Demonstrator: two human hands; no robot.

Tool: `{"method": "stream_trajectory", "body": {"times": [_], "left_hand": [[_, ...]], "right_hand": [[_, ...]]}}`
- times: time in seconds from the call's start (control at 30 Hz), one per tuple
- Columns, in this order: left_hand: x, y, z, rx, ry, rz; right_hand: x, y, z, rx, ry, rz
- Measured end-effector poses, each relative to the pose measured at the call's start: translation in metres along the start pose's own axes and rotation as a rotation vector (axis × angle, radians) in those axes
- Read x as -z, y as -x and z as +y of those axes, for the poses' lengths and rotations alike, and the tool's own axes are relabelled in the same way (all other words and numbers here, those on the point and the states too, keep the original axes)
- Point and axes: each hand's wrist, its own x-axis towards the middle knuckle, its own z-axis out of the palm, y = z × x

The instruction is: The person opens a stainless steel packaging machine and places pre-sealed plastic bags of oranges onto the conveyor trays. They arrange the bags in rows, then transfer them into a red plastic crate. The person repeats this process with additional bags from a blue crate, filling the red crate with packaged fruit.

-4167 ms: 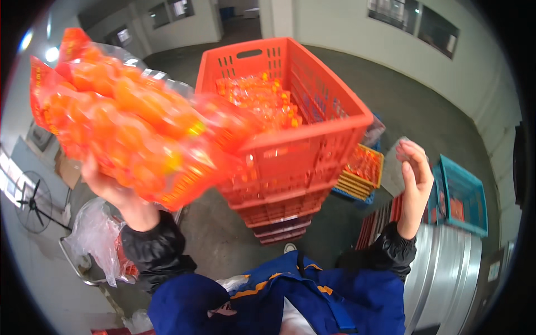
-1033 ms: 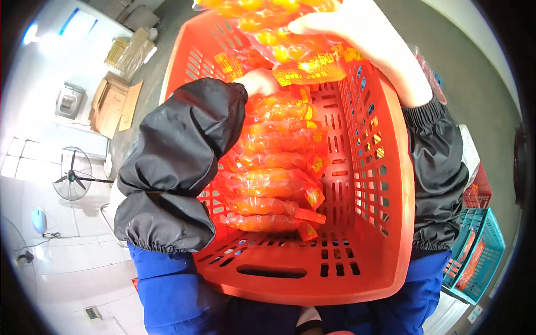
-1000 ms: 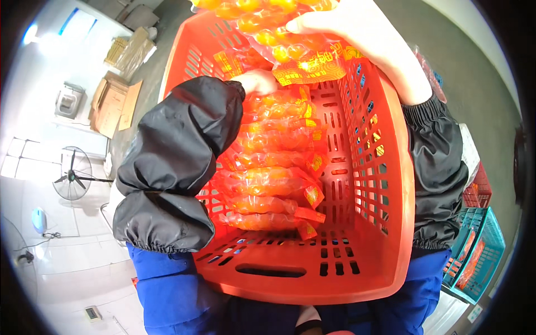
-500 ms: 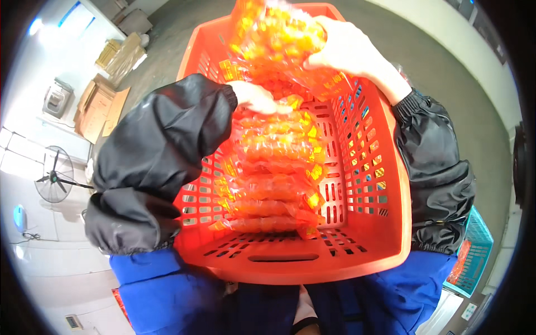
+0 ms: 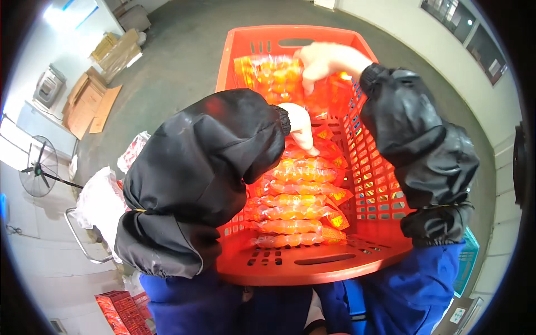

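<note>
Hands inside red crate (image 5: 312,262): my left hand (image 5: 298,124) pressed on stacked orange packets (image 5: 296,201), my right hand (image 5: 326,58) pinched packet bundle (image 5: 268,75) beyond it. Loose pinch could drop bundle, disturb stack.

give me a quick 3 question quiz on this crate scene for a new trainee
1. True or false: the orange snack packets lie stacked in a row inside the red plastic crate.
2. Which hand rests on the top of the row? A) left hand B) right hand
3. Fill in: both forearms wear black ____ over blue clothing.

Key
1. True.
2. A; the right hand is at the clear bag of packets at the crate's far end.
3. Sleeve covers.
</note>
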Motion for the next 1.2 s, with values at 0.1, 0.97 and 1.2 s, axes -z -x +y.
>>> {"method": "stream_trajectory", "body": {"times": [0.1,0.97,1.2], "left_hand": [[0.004,0.005,-0.002,-0.163,0.004,0.078],[-0.046,0.038,-0.001,-0.923,0.056,0.574],[-0.060,0.033,0.002,-0.705,-0.105,0.608]], "right_hand": [[-0.064,-0.014,0.016,0.075,-0.010,-0.075],[-0.092,0.077,-0.015,0.630,0.163,0.607],[-0.096,0.061,-0.020,0.513,0.241,0.467]]}}
